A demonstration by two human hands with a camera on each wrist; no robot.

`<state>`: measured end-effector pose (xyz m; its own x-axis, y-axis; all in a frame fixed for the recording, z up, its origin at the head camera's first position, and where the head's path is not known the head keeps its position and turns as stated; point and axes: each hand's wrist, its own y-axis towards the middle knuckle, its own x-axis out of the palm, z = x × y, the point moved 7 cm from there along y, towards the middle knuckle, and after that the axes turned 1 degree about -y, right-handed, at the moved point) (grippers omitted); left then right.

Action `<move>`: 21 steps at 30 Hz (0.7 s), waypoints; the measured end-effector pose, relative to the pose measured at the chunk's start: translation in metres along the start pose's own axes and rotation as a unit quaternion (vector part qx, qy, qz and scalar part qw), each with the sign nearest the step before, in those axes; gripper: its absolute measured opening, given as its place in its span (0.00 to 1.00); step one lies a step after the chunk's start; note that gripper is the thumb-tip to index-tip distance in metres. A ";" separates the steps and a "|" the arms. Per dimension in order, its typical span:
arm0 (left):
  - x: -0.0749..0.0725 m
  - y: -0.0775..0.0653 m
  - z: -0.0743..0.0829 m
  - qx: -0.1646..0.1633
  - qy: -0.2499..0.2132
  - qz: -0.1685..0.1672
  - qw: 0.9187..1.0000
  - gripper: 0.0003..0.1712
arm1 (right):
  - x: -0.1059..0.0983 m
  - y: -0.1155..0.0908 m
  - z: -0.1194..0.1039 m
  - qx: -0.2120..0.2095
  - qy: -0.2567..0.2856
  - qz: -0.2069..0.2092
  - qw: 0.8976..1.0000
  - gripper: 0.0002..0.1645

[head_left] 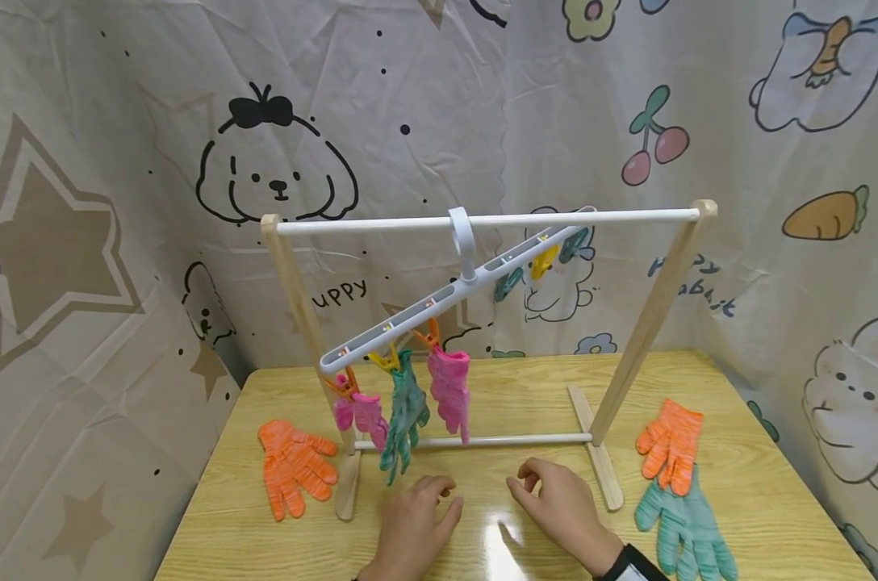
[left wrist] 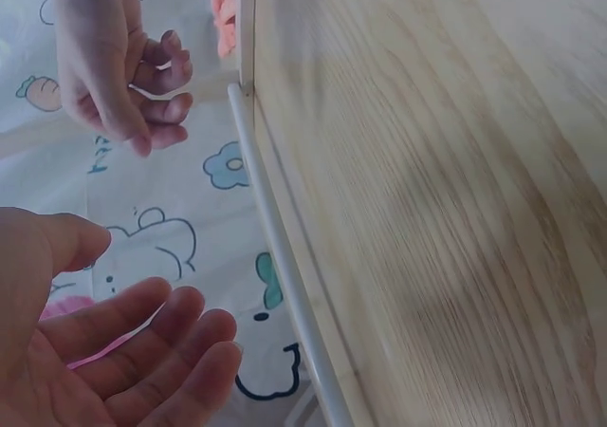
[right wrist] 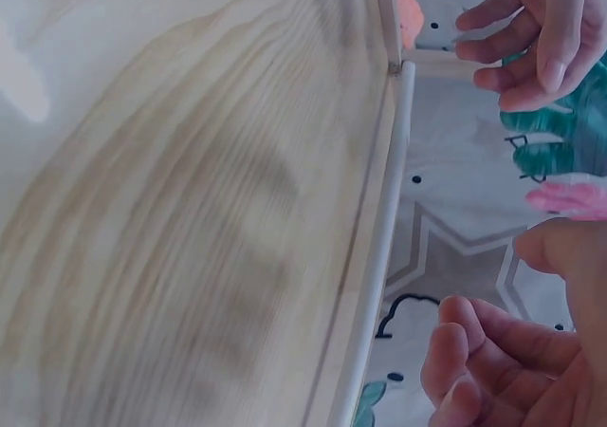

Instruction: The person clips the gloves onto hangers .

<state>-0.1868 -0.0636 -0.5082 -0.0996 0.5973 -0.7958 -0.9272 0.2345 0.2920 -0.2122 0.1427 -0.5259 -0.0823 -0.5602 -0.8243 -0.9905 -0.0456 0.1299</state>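
Observation:
Both hands hold nothing, their fingers loosely bent. My left hand (head_left: 417,524) is in front of the rack, below a green glove (head_left: 406,411). To its right, my right hand (head_left: 562,508) is near the rack's right foot. A white clip hanger (head_left: 439,300) hooks over the rack's top bar (head_left: 366,224), its left end tilted down. From its left half hang a small pink glove (head_left: 370,418) on an orange clip, the green glove on a yellow clip and another pink glove (head_left: 450,391) on an orange clip. Green and yellow clips (head_left: 544,262) line the right half.
An orange glove (head_left: 297,468) lies left of the wooden rack (head_left: 638,331). Right of it, a second orange glove (head_left: 671,444) overlaps a green glove (head_left: 686,524). The rack's lower bar (head_left: 512,440) runs just beyond my hands. Printed curtains enclose the wooden table (head_left: 221,516).

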 end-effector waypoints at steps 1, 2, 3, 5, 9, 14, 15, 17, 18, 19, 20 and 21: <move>0.001 0.000 0.001 -0.003 -0.002 -0.007 1.000 0.11 | -0.001 -0.001 0.003 0.004 0.003 -0.001 1.000 0.07; 0.003 0.000 0.001 -0.006 -0.007 -0.015 1.000 0.11 | -0.002 -0.002 0.006 0.008 0.004 0.000 1.000 0.07; 0.004 0.000 0.002 -0.007 -0.011 -0.023 1.000 0.11 | -0.004 -0.003 0.009 0.011 0.003 0.002 1.000 0.07; 0.006 0.000 0.004 -0.008 -0.017 -0.036 0.999 0.12 | -0.007 -0.005 0.015 0.019 0.005 0.000 1.000 0.07; 0.010 -0.001 0.008 -0.009 -0.025 -0.056 0.998 0.13 | -0.016 -0.010 0.028 0.044 -0.003 -0.004 0.999 0.07; 0.015 -0.003 0.013 -0.005 -0.038 -0.068 0.997 0.14 | -0.032 -0.014 0.045 0.051 -0.011 0.020 0.998 0.09; 0.016 -0.003 0.014 -0.005 -0.040 -0.070 0.997 0.14 | -0.035 -0.015 0.048 0.051 -0.011 0.027 0.998 0.09; 0.018 -0.003 0.015 -0.002 -0.040 -0.069 0.997 0.13 | -0.043 -0.015 0.054 0.050 -0.012 0.044 0.998 0.10; 0.019 -0.003 0.016 -0.002 -0.036 -0.068 0.997 0.13 | -0.047 -0.016 0.058 0.052 -0.011 0.050 0.997 0.10; 0.020 -0.003 0.017 -0.002 -0.034 -0.068 0.997 0.13 | -0.050 -0.016 0.061 0.055 -0.011 0.054 0.997 0.11; 0.020 -0.003 0.017 -0.003 -0.032 -0.069 0.997 0.13 | -0.054 -0.017 0.065 0.061 -0.012 0.055 0.997 0.12; 0.021 -0.003 0.018 -0.003 -0.031 -0.071 0.997 0.13 | -0.057 -0.018 0.069 0.069 -0.014 0.053 0.996 0.12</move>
<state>-0.1798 -0.0382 -0.5166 0.0541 0.6048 -0.7946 -0.9328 0.3147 0.1760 -0.1976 0.2325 -0.5197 -0.1885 -0.5331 -0.8248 -0.9816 0.1278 0.1417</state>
